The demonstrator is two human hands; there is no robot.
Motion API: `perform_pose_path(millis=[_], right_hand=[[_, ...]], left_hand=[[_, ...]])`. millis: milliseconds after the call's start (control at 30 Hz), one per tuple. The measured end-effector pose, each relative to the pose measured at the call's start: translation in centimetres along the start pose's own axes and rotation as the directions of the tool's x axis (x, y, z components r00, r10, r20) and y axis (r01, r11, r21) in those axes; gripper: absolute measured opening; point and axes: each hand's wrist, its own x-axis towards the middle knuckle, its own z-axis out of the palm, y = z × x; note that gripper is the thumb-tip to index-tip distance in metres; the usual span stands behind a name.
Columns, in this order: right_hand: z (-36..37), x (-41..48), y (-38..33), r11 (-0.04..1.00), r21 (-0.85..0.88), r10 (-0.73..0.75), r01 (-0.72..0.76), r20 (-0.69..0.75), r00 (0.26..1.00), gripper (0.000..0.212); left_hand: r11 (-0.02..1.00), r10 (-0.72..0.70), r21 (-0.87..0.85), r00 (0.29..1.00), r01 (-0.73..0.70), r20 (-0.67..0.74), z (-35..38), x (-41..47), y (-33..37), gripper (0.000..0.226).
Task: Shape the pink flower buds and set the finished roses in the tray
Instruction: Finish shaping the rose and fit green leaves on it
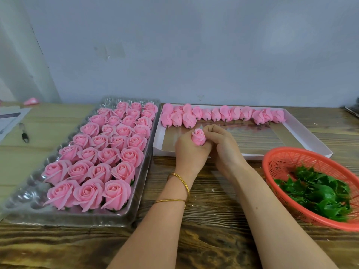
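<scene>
A pink flower bud (198, 136) stands upright between my two hands at the middle of the table. My left hand (189, 150) grips it from below and the left. Fingers of my right hand (221, 144) curl around its right side and top. To the left lies a clear plastic tray (25, 199) filled with several finished pink roses (108, 152), with bare cups along its left side. Behind my hands, a white box (303, 131) holds a row of several unshaped pink buds (223, 113) along its far edge.
A red plastic basket (281, 162) with green leaf calyxes (318, 193) sits at the right front. Papers (9, 117) and a small dark tool (24, 133) lie at the far left. One loose pink bud (31, 101) rests by the wall.
</scene>
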Motion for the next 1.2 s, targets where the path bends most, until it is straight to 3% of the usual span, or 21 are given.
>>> perform_pose_path(millis=[200, 500, 633, 767, 900, 1067, 1200], right_hand=[[0.0, -0.04, 0.27, 1.0, -0.002, -0.02, 0.02, -0.011, 1.0, 0.018], [0.38, -0.16, 0.41, 0.993, -0.088, -0.081, 0.078, -0.031, 0.996, 0.02], [0.47, -0.18, 0.58, 0.991, -0.102, -0.087, 0.083, -0.036, 0.996, 0.021], [0.41, -0.11, 0.77, 0.988, -0.126, -0.093, 0.089, -0.027, 0.995, 0.024], [0.08, 0.11, 0.85, 0.988, -0.136, -0.088, 0.08, -0.053, 0.995, 0.024], [-0.22, 0.43, 0.7, 0.969, -0.138, -0.221, 0.207, -0.092, 0.971, 0.025], [0.0, 0.31, 0.84, 0.937, -0.209, -0.302, 0.279, -0.087, 0.949, 0.026]], left_hand=[[1.0, -0.012, -0.011, 1.0, 0.012, 0.003, 0.02, 0.04, -0.03, 0.014], [0.999, -0.024, -0.033, 0.999, 0.023, -0.045, -0.12, 0.1, 0.12, 0.009], [0.999, -0.021, -0.048, 0.998, 0.018, -0.06, -0.23, 0.09, 0.28, 0.018], [0.998, 0.004, -0.058, 0.997, -0.008, -0.075, -0.28, 0.15, 0.35, 0.008], [0.999, -0.007, -0.043, 0.999, 0.005, -0.044, -0.19, 0.14, 0.2, 0.015], [1.0, 0.015, -0.002, 0.999, -0.015, 0.034, -0.08, -0.13, 0.12, 0.021], [0.995, 0.05, 0.087, 0.998, -0.054, 0.05, -0.02, -0.17, 0.35, 0.006]])
